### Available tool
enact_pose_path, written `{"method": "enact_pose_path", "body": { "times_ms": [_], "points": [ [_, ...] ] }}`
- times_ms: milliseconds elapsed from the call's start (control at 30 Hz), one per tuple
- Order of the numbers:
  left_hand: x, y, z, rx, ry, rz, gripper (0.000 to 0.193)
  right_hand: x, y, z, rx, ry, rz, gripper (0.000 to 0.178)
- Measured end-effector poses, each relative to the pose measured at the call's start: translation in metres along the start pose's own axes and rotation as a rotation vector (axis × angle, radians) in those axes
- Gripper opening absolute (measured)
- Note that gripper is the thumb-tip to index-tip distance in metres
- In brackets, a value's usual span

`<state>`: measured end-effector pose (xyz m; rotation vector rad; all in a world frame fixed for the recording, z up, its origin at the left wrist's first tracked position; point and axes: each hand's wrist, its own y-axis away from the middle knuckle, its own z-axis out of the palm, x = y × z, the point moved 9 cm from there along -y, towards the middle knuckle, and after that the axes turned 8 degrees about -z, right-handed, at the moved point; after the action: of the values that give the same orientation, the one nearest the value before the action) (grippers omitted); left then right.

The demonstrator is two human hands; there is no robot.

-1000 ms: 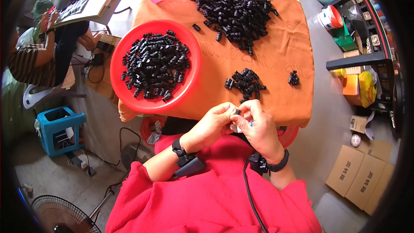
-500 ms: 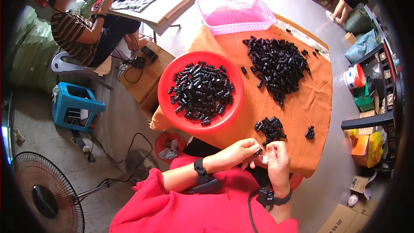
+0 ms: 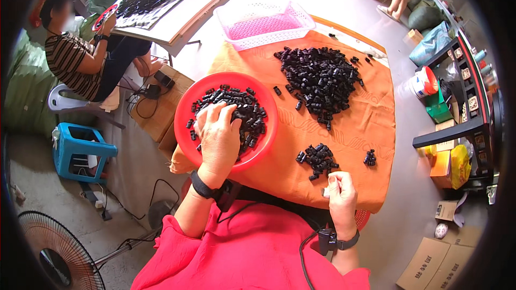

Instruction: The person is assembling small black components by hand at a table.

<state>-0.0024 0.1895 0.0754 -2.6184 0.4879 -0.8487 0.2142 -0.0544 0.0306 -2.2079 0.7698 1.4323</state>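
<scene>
My left hand [image 3: 220, 138] reaches over the red bowl [image 3: 185, 147], its back towards me. Its fingers are bent and apart above the small black cylindrical parts [image 3: 252, 123] heaped in the bowl; the fingertips are partly hidden, and no part shows in its grasp. At the table's near edge my right hand [image 3: 343, 196] is closed in a pinch on a small white piece [image 3: 325, 192], whose kind I cannot make out. Just beyond that hand lies a small pile of black parts [image 3: 317, 160], with a smaller cluster [image 3: 370, 158] to its right.
A large heap of black parts [image 3: 320, 83] lies on the orange cloth [image 3: 360, 129]. Behind it stands a pink basket [image 3: 263, 37]. A seated person [image 3: 72, 56] works at another table at left. Also there are a blue stool [image 3: 80, 150], a fan [image 3: 56, 258] and a shelf [image 3: 457, 137].
My left hand has gone from beside my right hand, where it held a small black part, up and left to the bowl. My right hand still grips the white piece. The view has shifted.
</scene>
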Motion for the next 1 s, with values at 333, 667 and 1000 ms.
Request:
{"method": "enact_pose_path", "body": {
  "times_ms": [333, 667, 1000],
  "points": [
    [0.068, 0.009, 0.039, -0.219, 0.442, 0.117, 0.027, -0.001, -0.002, -0.005, 0.011, -0.011, -0.006, 0.009],
    [0.103, 0.102, 0.109, -0.660, 0.142, 0.199, 0.027, 0.012, 0.005, -0.017, 0.042, -0.047, -0.009, 0.010],
    [0.099, 0.104, 0.095, -0.637, 0.321, 0.200, 0.025, 0.012, 0.004, -0.011, 0.040, -0.081, -0.008, 0.010]
  ]
}}
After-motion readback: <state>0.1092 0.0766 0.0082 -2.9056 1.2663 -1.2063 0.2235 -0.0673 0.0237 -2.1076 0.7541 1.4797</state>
